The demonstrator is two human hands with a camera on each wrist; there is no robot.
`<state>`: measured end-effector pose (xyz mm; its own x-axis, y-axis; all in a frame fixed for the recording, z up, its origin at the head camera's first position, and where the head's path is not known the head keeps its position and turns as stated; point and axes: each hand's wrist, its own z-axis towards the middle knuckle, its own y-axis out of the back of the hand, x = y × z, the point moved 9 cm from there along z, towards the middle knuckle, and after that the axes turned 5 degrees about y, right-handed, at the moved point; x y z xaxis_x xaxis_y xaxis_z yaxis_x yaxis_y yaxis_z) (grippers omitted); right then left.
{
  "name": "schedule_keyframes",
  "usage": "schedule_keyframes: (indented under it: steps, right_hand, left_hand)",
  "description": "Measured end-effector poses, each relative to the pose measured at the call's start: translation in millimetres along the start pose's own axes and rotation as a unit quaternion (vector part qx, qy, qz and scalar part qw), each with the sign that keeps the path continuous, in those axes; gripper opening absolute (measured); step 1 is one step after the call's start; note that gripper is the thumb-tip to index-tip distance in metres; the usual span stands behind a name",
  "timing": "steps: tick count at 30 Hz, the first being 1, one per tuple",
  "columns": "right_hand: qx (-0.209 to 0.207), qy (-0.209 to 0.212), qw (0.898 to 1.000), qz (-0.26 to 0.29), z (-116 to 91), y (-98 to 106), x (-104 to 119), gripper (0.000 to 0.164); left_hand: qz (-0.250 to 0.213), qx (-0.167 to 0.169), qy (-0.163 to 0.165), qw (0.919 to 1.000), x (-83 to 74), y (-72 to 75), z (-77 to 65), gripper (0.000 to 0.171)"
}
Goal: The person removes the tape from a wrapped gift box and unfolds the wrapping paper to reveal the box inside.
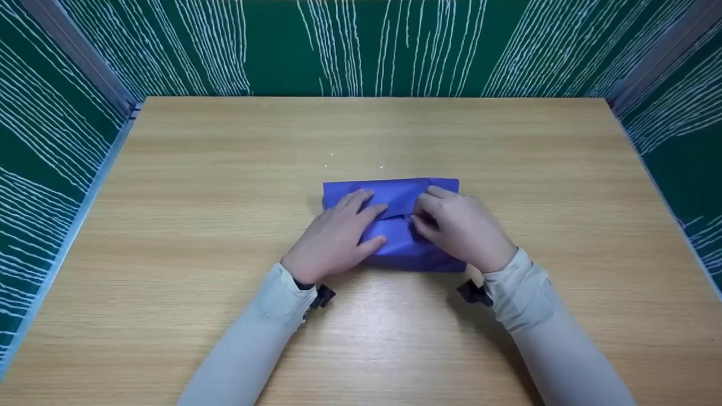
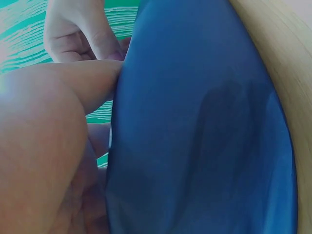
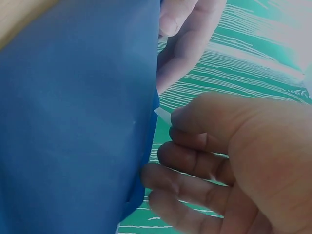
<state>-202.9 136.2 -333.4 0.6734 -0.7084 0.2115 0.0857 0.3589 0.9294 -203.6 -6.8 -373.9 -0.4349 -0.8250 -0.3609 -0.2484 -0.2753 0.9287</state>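
Observation:
A parcel wrapped in purple-blue paper [image 1: 414,256] lies on the table, an overlapping paper flap [image 1: 395,197] running across its top. My left hand [image 1: 335,234] rests on the parcel's left part with its fingers spread, and the thumb presses near the flap's edge. Over the right part, my right hand [image 1: 459,223] has its fingers curled in. In the right wrist view, its thumb and forefinger pinch a small whitish strip, seemingly clear tape [image 3: 163,115], whose free end reaches the paper. The parcel's tall side [image 2: 195,122] fills much of the left wrist view.
The wooden table [image 1: 197,237] stretches around the parcel. A few tiny white scraps [image 1: 381,167] lie beyond it. Green panels with white streaks [image 1: 366,51] stand behind the table and along both sides. Each wrist carries a small black camera mount [image 1: 475,293].

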Motion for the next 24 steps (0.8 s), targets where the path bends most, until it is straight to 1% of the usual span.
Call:
schedule_keyframes:
  steps: [10,14,18,24]
  right_hand:
    - [-0.021,0.000,1.000,0.002,0,7,-2,0.007]
    - [-0.022,-0.009,1.000,0.007,0,8,-5,0.009]
    - [-0.032,-0.016,0.999,0.013,-1,9,-7,0.011]
    - [-0.048,-0.002,0.999,0.009,-1,15,-4,0.011]
  left_hand:
    - [-0.008,-0.005,-0.002,1.0000,-0.1,0.3,-0.1,0.063]
    - [-0.012,-0.004,-0.001,0.9999,0.2,-0.2,0.1,0.064]
    - [-0.011,-0.003,-0.001,0.9999,-0.1,-0.4,-0.2,0.064]
    - [-0.010,-0.003,-0.003,0.9999,-0.6,0.3,0.0,0.065]
